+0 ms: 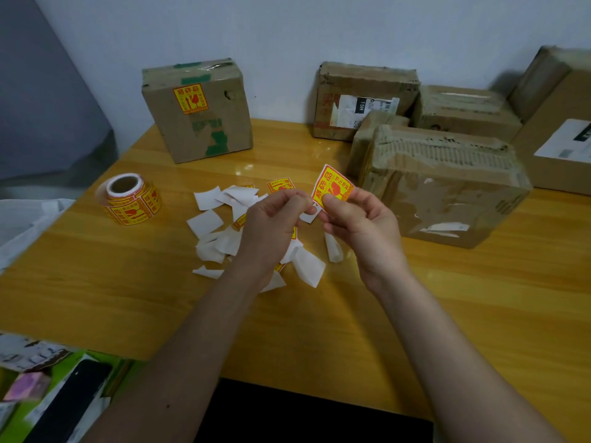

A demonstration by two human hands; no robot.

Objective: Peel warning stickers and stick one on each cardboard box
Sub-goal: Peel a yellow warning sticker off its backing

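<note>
My right hand [358, 222] pinches a yellow-and-red warning sticker [334, 185] at its lower corner. My left hand [275, 219] pinches the white backing paper [309, 215] at the same corner, fingertips almost touching the right hand's. A sticker roll [131, 199] lies on the table at the left. A cardboard box [198, 113] at the back left bears a warning sticker [191, 99]. A worn box [438, 187] stands just right of my hands. Another loose sticker [281, 186] lies beyond my left hand.
Several white backing scraps [211, 231] litter the wooden table [96, 282] under my hands. More cardboard boxes [361, 100] are stacked at the back right against the wall. A white plastic bag [22, 225] hangs over the left edge.
</note>
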